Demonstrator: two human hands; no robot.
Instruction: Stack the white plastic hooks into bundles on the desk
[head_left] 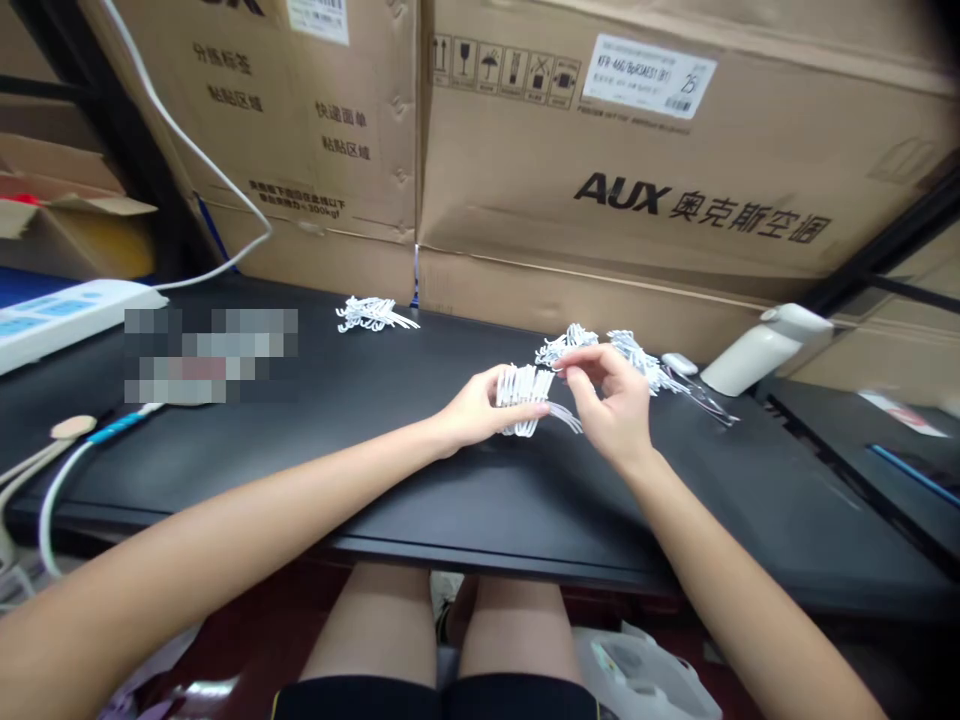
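Note:
My left hand (480, 408) is closed round a bundle of slim white hooked pieces (525, 386), lined up side by side between thumb and fingers. Their thin tails (566, 416) stick out to the right. Just right of the bundle is my right hand (615, 405), its thumb and forefinger pinched together near the bundle's upper end. What sits in that pinch is too small to make out. Behind my right hand lie one loose pile of similar white pieces (574, 340) and another pile (634, 352). A smaller pile (371, 314) rests farther left on the black table (420, 490).
Large cardboard boxes (510, 180) line the table's back. A white bottle (754, 355) leans at the right, near a small white object (679, 364). To the left are a white power strip (82, 312), a white cable (187, 140) and an open carton (82, 225).

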